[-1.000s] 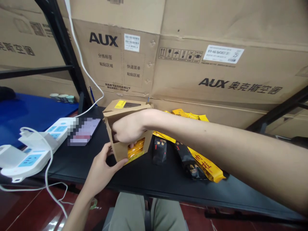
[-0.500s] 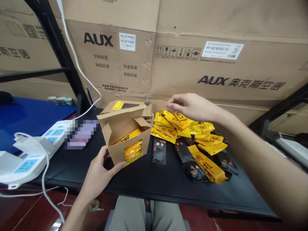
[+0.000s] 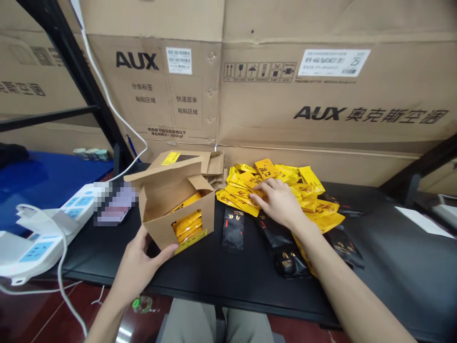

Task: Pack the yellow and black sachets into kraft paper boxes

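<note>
My left hand (image 3: pixel 141 264) grips the lower left corner of a brown cardboard box (image 3: pixel 152 238), thumb on its front and fingers round the side. The box is tilted with its top flap up. Yellow sachets (image 3: pixel 189 225) show inside it through the front window. My right hand (image 3: pixel 278 202) rests over a heap of yellow sachets (image 3: pixel 239 193), thumb and fingers apart and slightly bent, with nothing visibly held. Below the heap lie black sachets (image 3: pixel 233 228), one of them flat by itself between the box and my right hand.
More folded cardboard boxes (image 3: pixel 210 164) stand behind the held one. To the left are a white power strip (image 3: pixel 74 205) with cables and a blurred-out flat item (image 3: pixel 116 205). Large AUX cartons (image 3: pixel 264 105) wall off the back of the black table (image 3: pixel 214 281).
My right hand has come down and toward me, from above the back of the yellow heap onto its front. The left hand still holds the box; the whole view has shifted slightly.
</note>
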A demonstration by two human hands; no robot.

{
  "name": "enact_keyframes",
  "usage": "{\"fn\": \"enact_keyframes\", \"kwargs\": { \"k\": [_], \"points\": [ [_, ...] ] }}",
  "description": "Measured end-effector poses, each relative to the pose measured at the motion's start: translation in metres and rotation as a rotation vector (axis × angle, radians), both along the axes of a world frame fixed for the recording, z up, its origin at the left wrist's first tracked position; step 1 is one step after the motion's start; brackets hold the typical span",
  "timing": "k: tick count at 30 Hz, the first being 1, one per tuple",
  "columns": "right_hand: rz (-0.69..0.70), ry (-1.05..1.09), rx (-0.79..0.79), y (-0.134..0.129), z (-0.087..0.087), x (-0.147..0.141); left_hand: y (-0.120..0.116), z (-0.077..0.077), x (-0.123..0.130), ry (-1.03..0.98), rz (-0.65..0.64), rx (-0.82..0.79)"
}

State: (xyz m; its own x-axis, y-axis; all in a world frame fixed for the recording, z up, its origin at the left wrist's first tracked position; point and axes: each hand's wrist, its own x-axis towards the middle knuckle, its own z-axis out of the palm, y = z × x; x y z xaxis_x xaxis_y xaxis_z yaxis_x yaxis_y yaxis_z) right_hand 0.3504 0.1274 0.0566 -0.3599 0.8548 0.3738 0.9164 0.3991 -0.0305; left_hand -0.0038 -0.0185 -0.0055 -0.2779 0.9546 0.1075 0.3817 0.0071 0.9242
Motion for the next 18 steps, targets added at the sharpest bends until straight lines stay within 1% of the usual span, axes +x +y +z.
{"fn": "enact_keyframes", "kwargs": {
  "k": [4,7,11,15,16,18],
  "points": [
    [-0.011,-0.032,0.043,-0.001,-0.006,0.006,-0.001,0.003,0.002,-0.002,0.030,-0.016],
    [0.016,-0.038,0.060,-0.004,-0.008,0.009,-0.002,0.004,0.004,-0.009,0.070,-0.031],
    [0.071,-0.011,0.078,-0.009,-0.008,0.010,-0.002,0.004,0.003,-0.022,0.092,-0.044],
    [0.093,-0.003,0.045,-0.013,-0.005,0.010,-0.003,0.004,0.004,-0.032,0.113,-0.072],
    [0.102,0.013,0.059,-0.014,-0.005,0.009,-0.003,0.005,0.005,-0.028,0.114,-0.068],
    [0.124,0.057,0.145,-0.015,-0.004,0.008,-0.003,0.005,0.006,-0.025,0.110,-0.054]
  ]
}}
